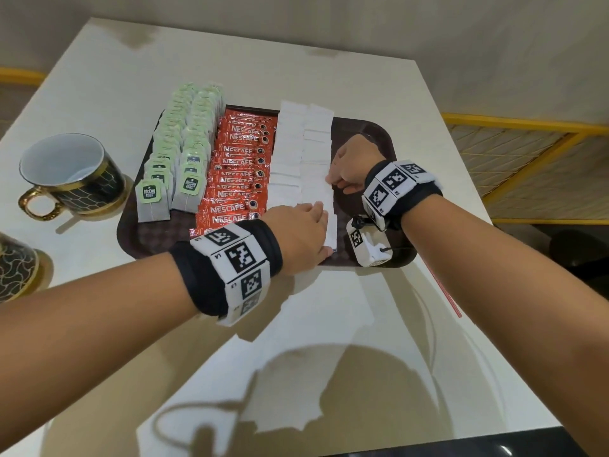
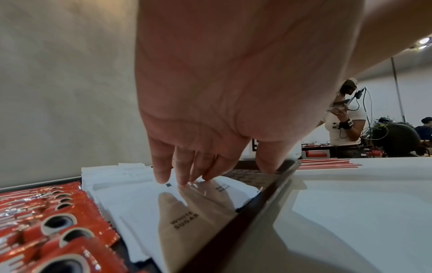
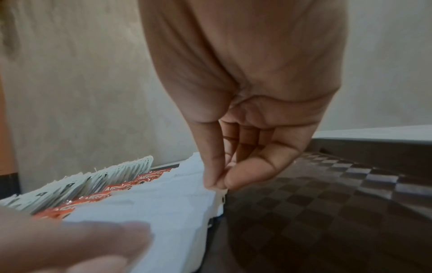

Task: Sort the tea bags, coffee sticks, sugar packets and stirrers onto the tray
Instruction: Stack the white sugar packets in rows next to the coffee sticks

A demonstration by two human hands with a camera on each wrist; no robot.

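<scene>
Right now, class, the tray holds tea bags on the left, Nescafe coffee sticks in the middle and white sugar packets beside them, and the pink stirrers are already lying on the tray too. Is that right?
Not quite. The stirrers are not on the tray: the left wrist view shows them lying on the white table beyond its rim. The tea bags, Nescafe coffee sticks and white sugar packets are placed as you said.

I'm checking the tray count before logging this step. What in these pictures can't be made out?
- Head view: the nearest sugar packets lie under the left hand, so no full count.
- Head view: stirrers are not visible; the left wrist view shows them only small and far off on the table.
- Right wrist view: the right hand pinches a packet edge; print unreadable, blurred.
- Head view: far tea bags overlap.
</scene>
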